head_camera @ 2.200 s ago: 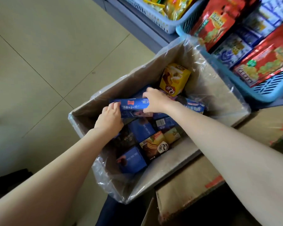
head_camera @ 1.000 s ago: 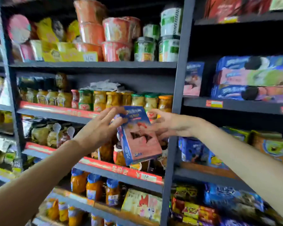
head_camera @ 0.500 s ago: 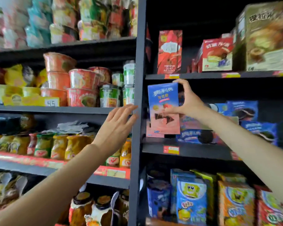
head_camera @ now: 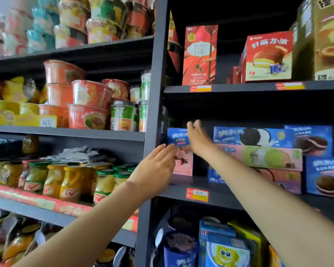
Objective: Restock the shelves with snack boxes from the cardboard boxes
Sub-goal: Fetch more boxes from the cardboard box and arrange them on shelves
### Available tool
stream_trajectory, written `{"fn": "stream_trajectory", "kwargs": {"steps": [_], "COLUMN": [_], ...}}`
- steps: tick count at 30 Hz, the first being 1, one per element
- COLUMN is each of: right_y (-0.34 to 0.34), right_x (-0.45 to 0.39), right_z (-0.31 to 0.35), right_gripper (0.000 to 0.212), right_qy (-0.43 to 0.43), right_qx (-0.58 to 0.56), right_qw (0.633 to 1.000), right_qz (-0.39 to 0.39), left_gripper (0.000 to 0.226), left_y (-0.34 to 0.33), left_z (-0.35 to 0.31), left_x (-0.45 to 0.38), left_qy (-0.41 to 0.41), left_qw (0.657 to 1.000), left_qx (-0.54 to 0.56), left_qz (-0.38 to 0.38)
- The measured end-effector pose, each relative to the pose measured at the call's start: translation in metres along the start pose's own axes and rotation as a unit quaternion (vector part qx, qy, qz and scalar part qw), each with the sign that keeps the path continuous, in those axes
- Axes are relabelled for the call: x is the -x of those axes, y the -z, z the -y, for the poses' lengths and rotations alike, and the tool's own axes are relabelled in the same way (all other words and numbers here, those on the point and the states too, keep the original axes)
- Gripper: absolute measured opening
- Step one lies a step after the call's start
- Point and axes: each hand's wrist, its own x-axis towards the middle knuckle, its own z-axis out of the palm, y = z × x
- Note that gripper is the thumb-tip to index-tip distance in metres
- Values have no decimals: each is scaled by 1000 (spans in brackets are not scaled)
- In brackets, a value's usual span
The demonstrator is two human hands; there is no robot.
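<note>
box: blue-and-pink cardboard snack box [head_camera: 178, 151] upright on dark metal shelf [head_camera: 216, 191], left of stacked blue cookie boxes [head_camera: 253, 137]
right hand [head_camera: 198, 138]: fingers grasp box top
left hand [head_camera: 156, 168]: fingers straight, touching box front
risk: early release tips the box forward

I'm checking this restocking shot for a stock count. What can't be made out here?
- Blue and pink snack box, head view: its middle is covered by the right hand and left hand.
- Whether more boxes stand behind it: hidden by that box.
- Price tag: print too small.
- Top-left cup noodles: blurred.
- Green box: cut by the right edge.
</note>
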Motion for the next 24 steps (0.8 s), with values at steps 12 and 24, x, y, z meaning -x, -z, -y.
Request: {"fn": "stream_trajectory", "kwargs": {"steps": [12, 24], "right_y": [-3, -46], "right_x": [26, 195], "right_z": [9, 180], "right_gripper": [40, 22], "right_qy": [168, 310], "right_qx": [310, -253], "right_qw": [934, 889], "right_qz": [-63, -222], "left_gripper": [50, 34], "left_y": [-6, -43], "left_z": [-14, -6], "left_x": [-12, 194], "left_qy": [70, 234], "left_qw": [997, 949], "left_qx": [-40, 173], "left_qz": [14, -124]}}
